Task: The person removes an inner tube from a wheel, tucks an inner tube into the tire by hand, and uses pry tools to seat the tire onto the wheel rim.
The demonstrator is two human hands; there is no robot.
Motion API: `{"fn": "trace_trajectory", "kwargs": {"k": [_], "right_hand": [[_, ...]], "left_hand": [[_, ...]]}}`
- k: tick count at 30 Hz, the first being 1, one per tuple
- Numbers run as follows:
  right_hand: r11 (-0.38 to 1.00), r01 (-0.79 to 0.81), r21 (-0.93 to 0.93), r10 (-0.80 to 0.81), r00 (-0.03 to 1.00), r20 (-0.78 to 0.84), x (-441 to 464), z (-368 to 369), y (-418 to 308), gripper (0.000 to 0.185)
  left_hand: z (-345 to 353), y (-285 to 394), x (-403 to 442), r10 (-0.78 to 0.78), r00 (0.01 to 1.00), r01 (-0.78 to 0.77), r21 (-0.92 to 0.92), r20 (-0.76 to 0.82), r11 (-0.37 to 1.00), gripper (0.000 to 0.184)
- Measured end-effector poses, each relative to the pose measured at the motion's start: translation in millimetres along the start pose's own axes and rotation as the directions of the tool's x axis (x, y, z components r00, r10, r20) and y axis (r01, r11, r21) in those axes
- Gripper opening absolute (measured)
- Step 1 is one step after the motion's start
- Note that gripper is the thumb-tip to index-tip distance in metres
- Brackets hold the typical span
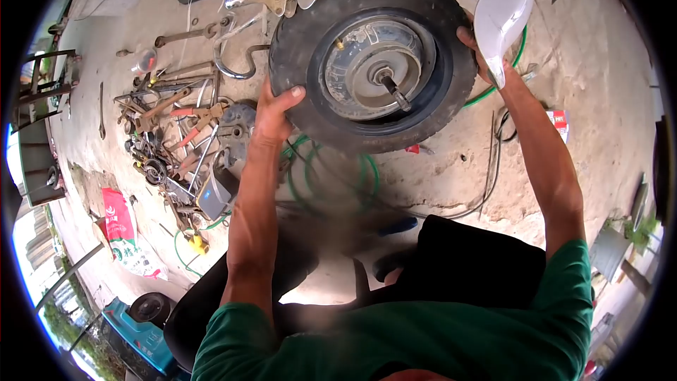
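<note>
The left hand (275, 118) was closed around the left side of the wheel (374, 63), held between both hands; the right hand (479, 53) gripped its right side beside a pale panel (503, 10), which a sideways swing could have scraped

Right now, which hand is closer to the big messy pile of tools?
Left. The left hand holds the wheel on the side facing the tool pile; the right hand is on the far side, by the white panel.
</note>
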State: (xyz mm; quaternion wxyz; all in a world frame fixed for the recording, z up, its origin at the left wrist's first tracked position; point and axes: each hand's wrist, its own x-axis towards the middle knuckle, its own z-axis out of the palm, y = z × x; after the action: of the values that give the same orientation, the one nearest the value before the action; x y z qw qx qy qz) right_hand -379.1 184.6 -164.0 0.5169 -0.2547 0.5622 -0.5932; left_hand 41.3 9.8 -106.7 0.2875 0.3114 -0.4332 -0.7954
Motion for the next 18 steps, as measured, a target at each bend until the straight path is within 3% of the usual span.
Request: {"fn": "trace_trajectory", "kwargs": {"k": [2, 5, 7, 9, 10, 13, 18], "right_hand": [[0.995, 0.06, -0.074, -0.056, 0.997, 0.052, -16, 21, -28, 0.088], [0.934, 0.114, -0.338, -0.099, 0.993, 0.061, 0, 9, -20, 0.091], [0.961, 0.148, -0.232, -0.145, 0.989, 0.029, 7, -5, -4, 0.077], [0.956, 0.197, 0.219, -0.196, 0.98, -0.025, 14, -6, 12, 0.05], [0.983, 0.074, 0.168, -0.079, 0.997, 0.023, -10, 31, -25, 0.05], [0.998, 0.018, 0.062, -0.008, 0.988, -0.152, -10, 42, -27, 0.054], [0.997, 0.001, 0.072, 0.012, 0.983, -0.184, -15, 29, -18, 0.057]], "left_hand": [[-4, -1, 5, 0.003, 1.0, -0.003, -0.009, 0.012, 1.0, 0.077], [-19, -9, 11, -0.02, 0.999, 0.022, -0.042, 0.04, 0.999, 0.079], [-29, -13, 16, -0.043, 0.997, 0.048, -0.071, 0.062, 0.996, 0.081], [-25, -16, 14, -0.044, 0.997, 0.052, -0.125, 0.063, 0.991, 0.083], [-22, -16, 10, -0.042, 0.998, 0.05, -0.152, 0.055, 0.987, 0.083], [-11, -8, 2, -0.007, 0.999, 0.009, -0.061, 0.031, 0.998, 0.086], [-13, 2, -5, -0.063, 0.998, 0.063, 0.017, 0.023, 0.998, 0.087]]}}
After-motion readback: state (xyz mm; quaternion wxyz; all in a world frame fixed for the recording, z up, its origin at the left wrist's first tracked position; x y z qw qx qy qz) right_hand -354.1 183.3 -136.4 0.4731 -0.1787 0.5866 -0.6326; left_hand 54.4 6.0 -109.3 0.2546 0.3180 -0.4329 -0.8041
